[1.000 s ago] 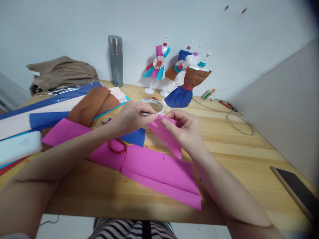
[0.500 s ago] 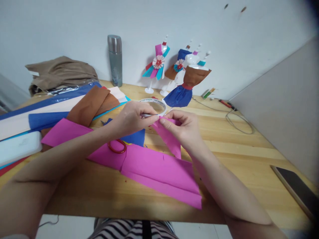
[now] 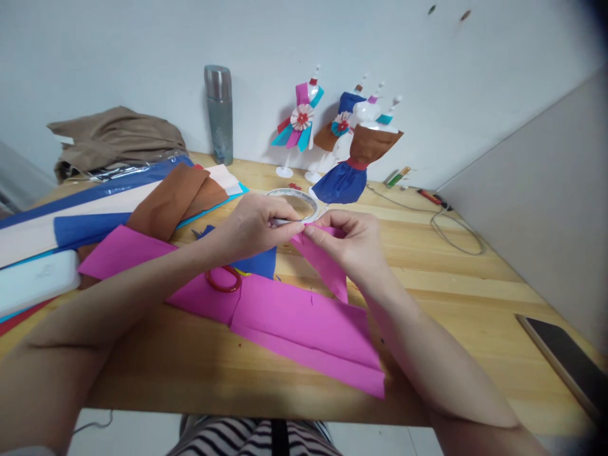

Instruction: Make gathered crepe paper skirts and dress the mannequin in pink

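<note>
My left hand (image 3: 259,221) is closed, its thumb and forefinger gripping the near edge of a roll of tape (image 3: 313,206). Its fingertips meet the corner of a small piece of pink crepe paper (image 3: 325,263). That piece hangs down from my right hand (image 3: 354,240), which pinches its top edge between thumb and forefinger. Below both hands a large folded pink paper sheet (image 3: 299,323) lies flat on the wooden table. Scissors with a red handle (image 3: 223,289) rest on the pink paper under my left forearm, beside a blue paper piece (image 3: 259,259).
Dress forms wrapped in coloured paper, one with a brown and blue dress (image 3: 351,164), stand at the back. A thermos (image 3: 219,117) is against the wall. Brown paper (image 3: 164,202) and other sheets lie left, with a white case (image 3: 38,282). A phone (image 3: 565,361) lies right.
The hanging pink piece has swung slightly to the right. Both hands keep nearly the same place and grip.
</note>
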`<state>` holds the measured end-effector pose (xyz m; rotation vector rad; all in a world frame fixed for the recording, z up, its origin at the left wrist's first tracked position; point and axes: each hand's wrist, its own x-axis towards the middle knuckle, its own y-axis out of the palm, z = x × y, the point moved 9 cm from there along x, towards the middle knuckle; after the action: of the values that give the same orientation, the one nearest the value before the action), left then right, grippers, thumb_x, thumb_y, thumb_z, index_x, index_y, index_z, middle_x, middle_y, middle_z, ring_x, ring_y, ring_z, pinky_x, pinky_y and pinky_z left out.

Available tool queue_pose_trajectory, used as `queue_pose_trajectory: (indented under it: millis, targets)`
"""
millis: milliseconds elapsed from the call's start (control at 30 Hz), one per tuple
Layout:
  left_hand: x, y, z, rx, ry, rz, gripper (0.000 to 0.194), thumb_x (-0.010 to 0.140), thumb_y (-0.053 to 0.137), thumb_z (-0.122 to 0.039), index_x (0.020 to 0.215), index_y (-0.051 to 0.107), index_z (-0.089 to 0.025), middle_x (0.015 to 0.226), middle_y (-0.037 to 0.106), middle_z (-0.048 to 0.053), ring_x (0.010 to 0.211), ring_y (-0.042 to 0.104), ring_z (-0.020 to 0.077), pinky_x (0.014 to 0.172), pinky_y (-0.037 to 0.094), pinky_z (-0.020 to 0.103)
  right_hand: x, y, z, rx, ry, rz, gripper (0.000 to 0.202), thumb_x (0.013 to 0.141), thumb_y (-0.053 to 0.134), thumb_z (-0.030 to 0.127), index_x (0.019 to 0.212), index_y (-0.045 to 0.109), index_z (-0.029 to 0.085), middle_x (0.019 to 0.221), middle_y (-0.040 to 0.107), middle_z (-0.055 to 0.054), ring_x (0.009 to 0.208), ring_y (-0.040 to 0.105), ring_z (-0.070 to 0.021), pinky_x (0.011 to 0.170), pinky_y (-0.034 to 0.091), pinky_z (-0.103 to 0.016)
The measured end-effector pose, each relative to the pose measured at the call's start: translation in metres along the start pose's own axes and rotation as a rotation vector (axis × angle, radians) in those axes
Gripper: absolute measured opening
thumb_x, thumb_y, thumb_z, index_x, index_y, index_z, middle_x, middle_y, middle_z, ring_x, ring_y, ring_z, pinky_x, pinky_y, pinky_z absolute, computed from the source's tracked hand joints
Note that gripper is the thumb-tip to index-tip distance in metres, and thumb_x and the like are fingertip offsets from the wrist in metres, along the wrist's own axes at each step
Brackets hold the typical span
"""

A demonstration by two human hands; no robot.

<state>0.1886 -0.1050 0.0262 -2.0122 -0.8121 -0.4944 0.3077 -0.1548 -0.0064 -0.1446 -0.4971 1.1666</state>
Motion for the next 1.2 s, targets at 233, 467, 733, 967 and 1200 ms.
queue_pose_trajectory:
  millis: [233, 467, 733, 967, 1200]
  targets:
    - [0.000, 0.004, -0.002, 0.066, 0.049, 0.048, 0.027, 0.083, 0.058, -0.020, 0.058, 0.064, -0.013, 0.051, 0.044, -0.003, 0.052, 0.036, 0.0067, 0.050, 0.027, 0.023, 0.008, 0.002, -0.013, 0.024, 0.091, 0.021, 0.029, 0.063, 0.075, 0.032, 0.051, 0.053, 0.019, 0.050, 0.049, 0.002, 0.048, 0.037, -0.0087, 0.046, 0.028, -0.025]
    - [0.001, 0.010, 0.023, -0.133, -0.148, 0.127, 0.023, 0.081, 0.062, -0.029, 0.066, 0.071, -0.014, 0.053, 0.049, -0.003, 0.051, 0.039, 0.0061, 0.047, 0.025, 0.021, 0.010, -0.004, -0.010, -0.062, -0.006, -0.064, 0.036, 0.063, 0.076, 0.032, 0.057, 0.042, 0.021, 0.054, 0.044, 0.004, 0.053, 0.036, -0.0090, 0.049, 0.026, -0.025]
    - [0.003, 0.005, 0.032, -0.262, -0.166, 0.099, 0.020, 0.077, 0.063, -0.024, 0.060, 0.068, -0.015, 0.060, 0.057, 0.001, 0.064, 0.053, 0.0106, 0.057, 0.039, 0.021, 0.008, -0.005, -0.002, -0.029, 0.010, 0.050, 0.025, 0.072, 0.068, 0.031, 0.058, 0.051, 0.021, 0.054, 0.050, 0.002, 0.049, 0.039, -0.0099, 0.048, 0.029, -0.027]
    - [0.004, 0.003, 0.030, -0.262, -0.101, 0.036, 0.015, 0.074, 0.065, -0.019, 0.060, 0.067, -0.014, 0.063, 0.057, 0.001, 0.063, 0.053, 0.0092, 0.056, 0.037, 0.020, 0.006, -0.001, 0.005, -0.036, 0.003, 0.113, 0.019, 0.073, 0.067, 0.029, 0.058, 0.058, 0.021, 0.056, 0.057, -0.001, 0.052, 0.047, -0.0128, 0.049, 0.034, -0.028]
    - [0.003, 0.004, 0.030, -0.232, -0.073, 0.008, 0.017, 0.076, 0.069, -0.026, 0.063, 0.069, -0.015, 0.066, 0.060, 0.002, 0.063, 0.053, 0.0093, 0.055, 0.038, 0.020, 0.000, -0.001, 0.015, -0.043, -0.094, 0.072, 0.011, 0.074, 0.067, 0.026, 0.063, 0.064, 0.023, 0.062, 0.065, -0.001, 0.057, 0.055, -0.0146, 0.055, 0.042, -0.029]
